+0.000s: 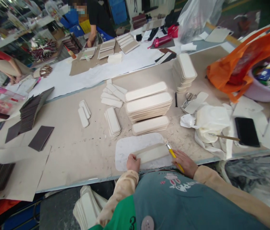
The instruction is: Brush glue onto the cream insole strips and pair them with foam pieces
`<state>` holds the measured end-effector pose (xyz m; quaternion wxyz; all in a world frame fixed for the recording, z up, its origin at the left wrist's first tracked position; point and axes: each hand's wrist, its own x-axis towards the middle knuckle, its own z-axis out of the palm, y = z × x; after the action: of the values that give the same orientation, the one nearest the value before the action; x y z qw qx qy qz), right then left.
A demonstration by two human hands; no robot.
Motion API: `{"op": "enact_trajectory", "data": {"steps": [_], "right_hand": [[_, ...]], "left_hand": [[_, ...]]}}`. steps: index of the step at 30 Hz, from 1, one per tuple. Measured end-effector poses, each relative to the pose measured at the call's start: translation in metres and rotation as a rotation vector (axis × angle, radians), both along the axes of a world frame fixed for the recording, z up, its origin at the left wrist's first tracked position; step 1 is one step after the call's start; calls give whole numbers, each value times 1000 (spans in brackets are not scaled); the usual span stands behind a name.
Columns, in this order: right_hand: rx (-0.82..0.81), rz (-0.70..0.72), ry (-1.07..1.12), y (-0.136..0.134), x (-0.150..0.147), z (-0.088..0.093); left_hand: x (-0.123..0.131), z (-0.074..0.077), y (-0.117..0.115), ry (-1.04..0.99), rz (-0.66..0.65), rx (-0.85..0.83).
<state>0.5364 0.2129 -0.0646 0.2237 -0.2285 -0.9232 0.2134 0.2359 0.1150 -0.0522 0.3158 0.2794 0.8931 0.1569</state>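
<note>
From my remote seat I see the left hand (133,163) at the near edge of the table, fingers curled down onto the left end of a cream strip (153,154) and pinning it flat. The strip runs from that hand to the right, rising slightly, and ends just short of the right hand (185,163). That hand is closed around a yellow-handled tool (173,155), whose tip points up and left and meets the strip's right end. The tip is too small for me to tell what kind it is.

The strip lies on a white board (125,150), which sits right in front of the body between the two hands.

Just beyond the board stand tall stacks of cream strips (149,105), with a smaller stack (113,121) to their left. To the right of the stacks lie scissors (189,97) and a crumpled white cloth (211,124), then a black flat slab (247,131). An orange bag (235,67) sits farther back on the right. Far to the left a fanned pile of dark brown pieces (31,110) rests well apart from the hands.
</note>
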Motion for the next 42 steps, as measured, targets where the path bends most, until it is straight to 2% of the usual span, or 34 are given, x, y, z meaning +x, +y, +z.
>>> {"op": "enact_trajectory", "data": {"steps": [3,6,8,11,14,16,19,22,25,28,34,42], "right_hand": [[-34,-1,56,4,-4,17],[-115,-46,140,6,-14,37],[-169,-77,200,8,-24,53],[-265,-92,294,13,-45,81],[-413,-89,390,20,-71,118],[-532,-78,450,23,-89,143],[-713,-80,560,23,-113,173],[-830,-113,666,19,-129,188],[-860,-138,727,16,-139,196],[-818,-161,735,15,-143,202],[-765,-185,754,10,-149,212],[-707,-229,753,-1,-152,220]], "left_hand": [[3,5,0,-57,36,107],[5,25,3,-138,43,232],[6,51,9,-271,19,352],[11,105,22,-528,-34,547],[17,156,34,-614,-98,636],[21,181,40,-636,-130,679],[25,203,48,-637,-124,765],[24,213,51,-627,-83,856],[21,216,49,-692,-75,939],[18,214,45,-745,-76,980],[14,208,42,-706,-29,1013],[13,210,39,-657,-56,1017]]}}
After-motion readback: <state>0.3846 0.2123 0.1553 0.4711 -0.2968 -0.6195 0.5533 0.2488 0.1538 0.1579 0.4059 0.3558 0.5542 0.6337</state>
